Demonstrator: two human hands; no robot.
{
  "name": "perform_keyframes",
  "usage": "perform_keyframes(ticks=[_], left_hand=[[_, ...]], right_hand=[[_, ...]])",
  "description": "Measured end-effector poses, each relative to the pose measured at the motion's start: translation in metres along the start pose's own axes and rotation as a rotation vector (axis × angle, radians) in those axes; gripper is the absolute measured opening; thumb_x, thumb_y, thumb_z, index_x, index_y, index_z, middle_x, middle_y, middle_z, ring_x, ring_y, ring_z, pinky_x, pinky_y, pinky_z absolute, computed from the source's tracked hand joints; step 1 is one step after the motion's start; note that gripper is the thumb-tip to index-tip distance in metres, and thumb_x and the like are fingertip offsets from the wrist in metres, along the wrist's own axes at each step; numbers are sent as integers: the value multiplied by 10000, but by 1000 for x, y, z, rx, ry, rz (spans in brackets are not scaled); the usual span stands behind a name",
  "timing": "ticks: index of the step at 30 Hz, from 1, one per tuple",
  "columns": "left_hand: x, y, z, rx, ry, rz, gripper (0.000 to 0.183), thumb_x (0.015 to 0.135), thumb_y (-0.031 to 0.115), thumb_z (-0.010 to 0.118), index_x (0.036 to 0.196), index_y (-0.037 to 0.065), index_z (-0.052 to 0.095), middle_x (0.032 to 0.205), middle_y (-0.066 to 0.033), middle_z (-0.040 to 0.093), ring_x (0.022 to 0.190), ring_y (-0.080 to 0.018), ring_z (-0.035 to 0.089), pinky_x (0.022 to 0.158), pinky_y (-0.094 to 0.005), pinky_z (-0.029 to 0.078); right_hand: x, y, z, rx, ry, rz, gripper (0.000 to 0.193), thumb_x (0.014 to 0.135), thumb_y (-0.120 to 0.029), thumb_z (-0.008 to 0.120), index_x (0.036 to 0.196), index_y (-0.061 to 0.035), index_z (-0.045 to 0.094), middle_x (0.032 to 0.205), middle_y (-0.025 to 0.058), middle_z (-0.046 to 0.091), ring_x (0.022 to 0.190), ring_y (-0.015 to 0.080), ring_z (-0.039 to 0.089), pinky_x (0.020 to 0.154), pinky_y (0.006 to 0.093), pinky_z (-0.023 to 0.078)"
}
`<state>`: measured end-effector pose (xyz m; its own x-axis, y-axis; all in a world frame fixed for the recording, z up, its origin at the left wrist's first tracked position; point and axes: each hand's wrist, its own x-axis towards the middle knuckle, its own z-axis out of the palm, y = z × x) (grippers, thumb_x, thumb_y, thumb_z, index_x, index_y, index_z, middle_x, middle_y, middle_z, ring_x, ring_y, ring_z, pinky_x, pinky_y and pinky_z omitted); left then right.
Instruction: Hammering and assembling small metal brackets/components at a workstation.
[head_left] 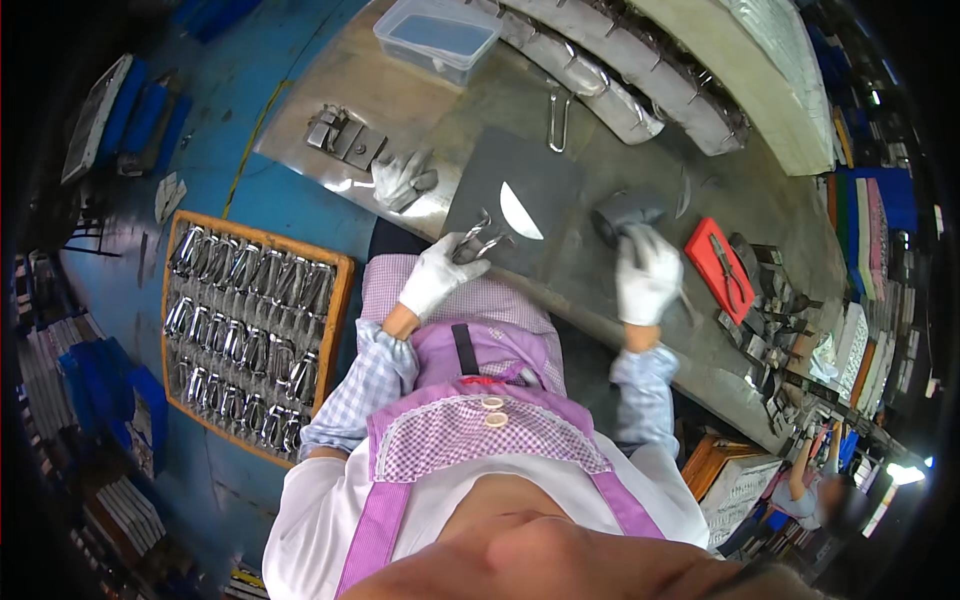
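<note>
My left hand (441, 276), in a white glove, is closed around a shiny bent metal piece (478, 240) with two arms, held at the near edge of the workbench. My right hand (648, 272), also gloved, has its fingers curled over the bench; motion blurs it. At its fingertips is a dark grey rounded object (628, 212), too smeared to name; what the fingers grip cannot be made out. Between the hands, a white half-moon shape (520, 211) shows on a dark square mat (485, 180). A long U-shaped metal piece (558, 122) lies farther back.
On my left stands a wooden-framed tray (345, 300) with rows of shiny metal pieces. The bench also carries a crumpled white glove (402, 180), a metal fixture (345, 138), a clear plastic box (440, 38), and pliers (728, 268) on a red tray (708, 262).
</note>
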<state>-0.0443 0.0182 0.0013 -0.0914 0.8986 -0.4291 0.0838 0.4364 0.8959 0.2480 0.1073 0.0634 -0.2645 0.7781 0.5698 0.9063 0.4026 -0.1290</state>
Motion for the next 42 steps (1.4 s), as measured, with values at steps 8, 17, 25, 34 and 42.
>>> perform_keyframes(ticks=[8, 17, 25, 34, 42], left_hand=[[-16, 24, -4, -483, -50, 25, 423, 1013, 380, 517, 1039, -23, 643, 806, -106, 679, 630, -140, 593, 585, -252, 475], [-23, -2, 29, -301, 360, 358, 269, 943, 200, 605, 1007, -41, 706, 726, -6, 617, 635, -87, 553, 560, -244, 435], [-29, -5, 32, -565, 279, 160, 201, 915, 153, 629, 873, -27, 706, 635, 13, 545, 529, -37, 433, 464, -235, 318], [-30, 15, 2, -550, 288, 102, 255, 926, 197, 645, 774, -6, 668, 605, 36, 526, 510, -26, 446, 444, -224, 326], [-106, -42, -169, -449, 335, -196, 488, 877, 445, 716, 1003, -27, 716, 744, -91, 686, 593, -126, 621, 524, -262, 522]], right_hand=[[-4, -116, 68, 185, -772, 234, 552, 851, -274, 712, 1346, -85, 558, 919, 116, 719, 880, 232, 685, 772, 340, 522], [2, -160, -15, 893, -638, 550, 489, 859, -119, 611, 1340, -117, 523, 703, 171, 657, 672, 348, 688, 629, 429, 544], [-9, -157, -15, 1252, -711, 649, 547, 820, 50, 581, 1355, -64, 561, 677, -43, 567, 581, 12, 470, 525, 203, 404], [-10, -159, 8, 1181, -725, 574, 500, 847, -63, 617, 1342, -112, 570, 833, 116, 681, 731, 106, 652, 688, 290, 544], [18, -98, 74, 176, -296, 3, 448, 857, -147, 644, 1286, -34, 585, 1255, 204, 611, 1141, 382, 576, 971, 461, 452]])
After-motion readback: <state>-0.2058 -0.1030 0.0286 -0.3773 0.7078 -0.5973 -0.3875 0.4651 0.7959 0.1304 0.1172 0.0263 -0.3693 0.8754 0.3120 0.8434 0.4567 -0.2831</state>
